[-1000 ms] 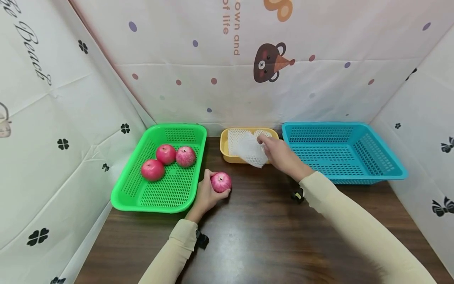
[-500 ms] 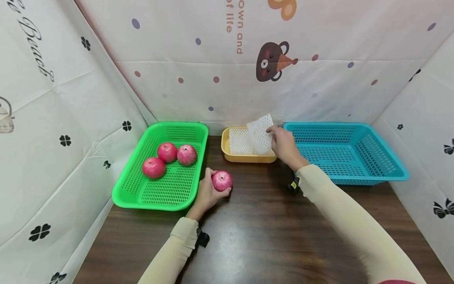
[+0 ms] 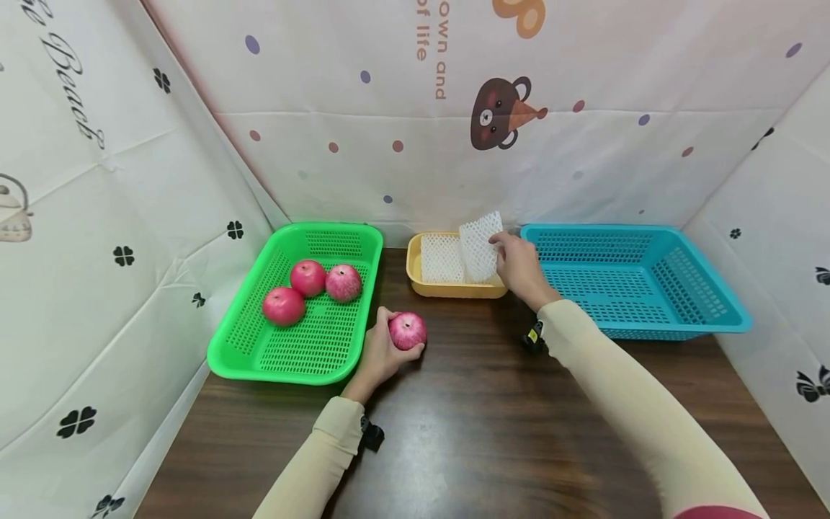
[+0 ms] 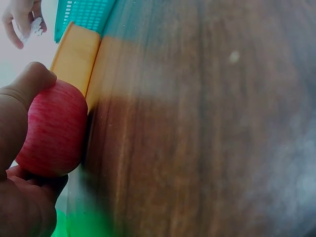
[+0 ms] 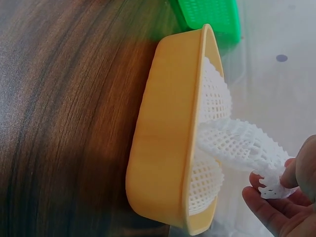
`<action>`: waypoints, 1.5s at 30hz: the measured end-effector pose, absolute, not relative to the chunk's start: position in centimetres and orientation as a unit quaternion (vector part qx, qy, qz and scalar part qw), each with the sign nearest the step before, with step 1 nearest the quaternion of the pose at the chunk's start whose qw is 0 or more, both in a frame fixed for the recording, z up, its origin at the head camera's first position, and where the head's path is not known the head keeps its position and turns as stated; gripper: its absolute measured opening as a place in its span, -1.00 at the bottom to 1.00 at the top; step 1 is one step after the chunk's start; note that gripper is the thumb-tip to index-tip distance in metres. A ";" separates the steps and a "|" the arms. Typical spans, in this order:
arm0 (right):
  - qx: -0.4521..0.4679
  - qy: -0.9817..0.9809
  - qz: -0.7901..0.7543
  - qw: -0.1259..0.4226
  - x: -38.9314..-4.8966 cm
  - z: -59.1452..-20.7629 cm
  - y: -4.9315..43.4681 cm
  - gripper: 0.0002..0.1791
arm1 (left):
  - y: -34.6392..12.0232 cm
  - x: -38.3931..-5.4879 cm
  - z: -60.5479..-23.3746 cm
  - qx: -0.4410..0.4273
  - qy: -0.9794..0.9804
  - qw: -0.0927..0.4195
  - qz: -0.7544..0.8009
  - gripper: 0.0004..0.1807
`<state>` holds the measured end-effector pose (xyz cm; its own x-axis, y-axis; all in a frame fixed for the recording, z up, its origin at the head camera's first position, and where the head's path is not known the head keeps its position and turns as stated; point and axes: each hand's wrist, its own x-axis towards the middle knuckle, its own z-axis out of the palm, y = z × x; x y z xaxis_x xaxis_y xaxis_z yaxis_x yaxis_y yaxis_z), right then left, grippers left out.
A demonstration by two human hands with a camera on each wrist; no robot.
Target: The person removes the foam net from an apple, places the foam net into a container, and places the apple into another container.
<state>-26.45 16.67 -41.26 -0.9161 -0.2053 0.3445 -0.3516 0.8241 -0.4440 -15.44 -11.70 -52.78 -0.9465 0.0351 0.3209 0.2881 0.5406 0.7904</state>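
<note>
With curled fingers and thumb, my left hand (image 3: 379, 353) grips a red streaked apple (image 3: 407, 331) at the table, just right of the green basket. The apple's rounded side (image 4: 57, 128) shows between thumb and fingers in the left wrist view. My right hand (image 3: 521, 270) pinches one end of a white foam fruit net (image 3: 478, 246). That net (image 5: 242, 143) slants up out of the small yellow tray (image 5: 163, 133), its lower end inside the rim. More white foam nets (image 5: 215, 91) lie in the tray on both sides of it.
Three red apples (image 3: 283, 306) sit in the green basket (image 3: 285, 375) at the left. A blue basket (image 3: 648, 333) stands at the right, close to the right forearm. Behind everything hangs a printed white cloth (image 3: 389, 86). The table (image 3: 480, 432) is dark wood.
The foam net in my right hand has gone from hanging over the tray's front to standing up above it, and the hand has shifted slightly right. My left hand keeps its grip on the apple.
</note>
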 end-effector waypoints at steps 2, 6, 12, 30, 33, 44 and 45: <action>0.151 -0.942 0.259 0.150 -26.7 -41.5 16.6 -0.67 | -11.7 -15.4 -52.7 -0.093 -0.867 0.133 -0.472 -0.24; 0.147 -0.939 0.271 0.155 -26.9 -41.9 16.4 -0.66 | -11.7 -15.5 -52.7 -0.094 -0.868 0.138 -0.468 -0.25; 0.136 -0.940 0.279 0.145 -26.8 -42.1 16.1 -0.66 | -11.6 -15.5 -52.9 -0.091 -0.871 0.137 -0.464 -0.25; 0.122 -0.964 0.216 0.096 -27.6 -43.1 15.8 -0.63 | -11.6 -15.5 -53.1 -0.094 -0.873 0.145 -0.456 -0.24; 0.124 -0.970 0.186 0.091 -27.7 -43.3 15.7 -0.62 | -11.6 -15.5 -53.1 -0.096 -0.872 0.146 -0.457 -0.23; 0.118 -0.985 0.087 0.095 -27.6 -43.4 14.7 -0.59 | -11.7 -15.5 -53.0 -0.095 -0.870 0.144 -0.462 -0.22; 0.119 -0.985 0.085 0.087 -27.7 -43.4 14.6 -0.55 | -11.7 -15.5 -52.9 -0.094 -0.870 0.142 -0.463 -0.22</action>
<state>-27.69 14.63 -43.40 -0.9565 -0.2191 0.1926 -0.2488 0.9575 -0.1463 -15.48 -11.72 -52.95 -0.9421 0.0322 0.3338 0.2950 0.5529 0.7793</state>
